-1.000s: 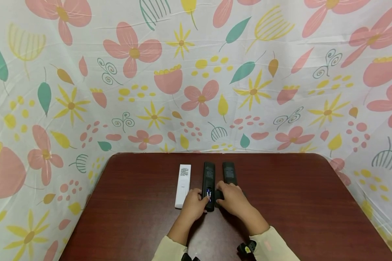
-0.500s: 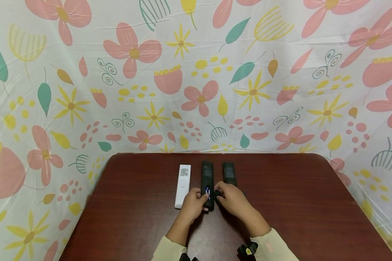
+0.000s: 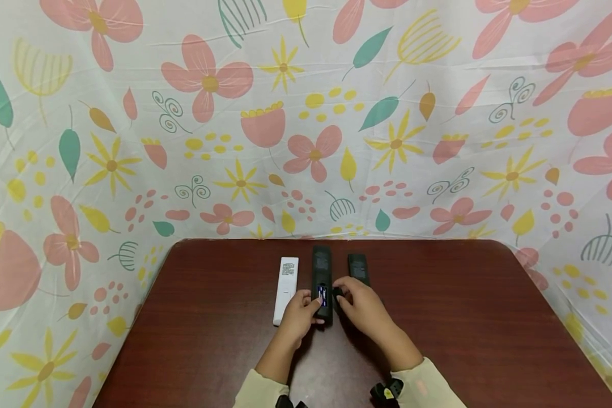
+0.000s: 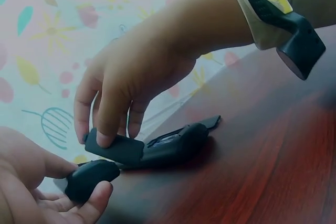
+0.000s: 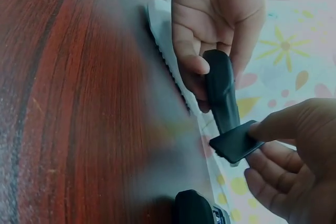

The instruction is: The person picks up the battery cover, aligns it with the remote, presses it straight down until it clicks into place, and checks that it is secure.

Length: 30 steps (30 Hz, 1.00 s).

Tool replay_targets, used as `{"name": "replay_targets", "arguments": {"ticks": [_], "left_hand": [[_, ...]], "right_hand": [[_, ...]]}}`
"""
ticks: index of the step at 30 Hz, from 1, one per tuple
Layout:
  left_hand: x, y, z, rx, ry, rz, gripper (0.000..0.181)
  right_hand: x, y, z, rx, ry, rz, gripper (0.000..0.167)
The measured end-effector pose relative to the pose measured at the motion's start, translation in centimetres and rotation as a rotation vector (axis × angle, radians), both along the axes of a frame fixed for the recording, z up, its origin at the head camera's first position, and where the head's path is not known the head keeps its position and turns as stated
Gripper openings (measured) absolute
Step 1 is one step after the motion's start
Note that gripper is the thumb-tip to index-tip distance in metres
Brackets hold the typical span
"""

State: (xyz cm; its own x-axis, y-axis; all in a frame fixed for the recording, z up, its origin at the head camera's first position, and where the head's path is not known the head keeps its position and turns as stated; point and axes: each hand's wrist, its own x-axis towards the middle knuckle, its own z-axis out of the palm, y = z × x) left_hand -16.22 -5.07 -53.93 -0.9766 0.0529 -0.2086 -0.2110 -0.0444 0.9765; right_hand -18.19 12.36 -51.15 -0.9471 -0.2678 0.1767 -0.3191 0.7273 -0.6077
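My left hand (image 3: 297, 316) grips the lower end of a black remote control (image 3: 322, 263), its thumb beside the uncovered battery compartment. Batteries (image 3: 322, 296) show inside that compartment. Between thumb and fingers, my right hand (image 3: 365, 309) pinches a flat black battery cover (image 5: 236, 141). In the right wrist view the cover is close to the far end of the held remote (image 5: 223, 95); whether they touch, I cannot tell. A second black remote (image 3: 358, 266) lies to the right, partly hidden by my right hand. Its battery compartment (image 4: 167, 140) is also uncovered in the left wrist view.
A white remote control (image 3: 285, 289) lies face down on the brown wooden table (image 3: 209, 317), just left of my left hand. Behind the table's far edge hangs a flower-patterned cloth (image 3: 306, 113). Dark wrist cameras (image 3: 386, 391) are strapped at my sleeves.
The held remote has shifted slightly left and farther from me with my left hand. My right hand has followed a little, still pinching the cover. The other remotes have stayed put.
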Motion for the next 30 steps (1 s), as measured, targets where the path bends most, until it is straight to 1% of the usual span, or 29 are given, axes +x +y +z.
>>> {"name": "replay_targets", "arguments": {"ticks": [5, 9, 13, 18, 21, 25, 30], "left_hand": [[-0.09, -0.36, 0.38, 0.046, -0.019, -0.02, 0.046], [-0.11, -0.59, 0.62, 0.095, -0.019, -0.043, 0.047], [-0.05, -0.82, 0.7, 0.153, -0.035, -0.071, 0.047], [0.01, -1.01, 0.69, 0.219, -0.047, -0.092, 0.046], [-0.1, -1.01, 0.67, 0.254, -0.054, -0.085, 0.044], [-0.27, -0.98, 0.61, 0.276, -0.049, -0.076, 0.043], [-0.33, -0.99, 0.58, 0.285, -0.042, -0.073, 0.043]], "right_hand": [[0.01, -0.01, -0.02, -0.054, 0.089, -0.006, 0.031], [-0.06, -0.1, -0.15, -0.108, 0.126, -0.007, 0.03], [-0.14, -0.26, -0.25, -0.151, 0.155, -0.016, 0.029], [-0.13, -0.45, -0.2, -0.192, 0.174, -0.028, 0.029], [-0.1, -0.57, -0.07, -0.237, 0.176, -0.034, 0.029], [-0.12, -0.74, 0.08, -0.296, 0.165, -0.042, 0.029], [-0.22, -0.89, 0.14, -0.335, 0.154, -0.06, 0.029]]}}
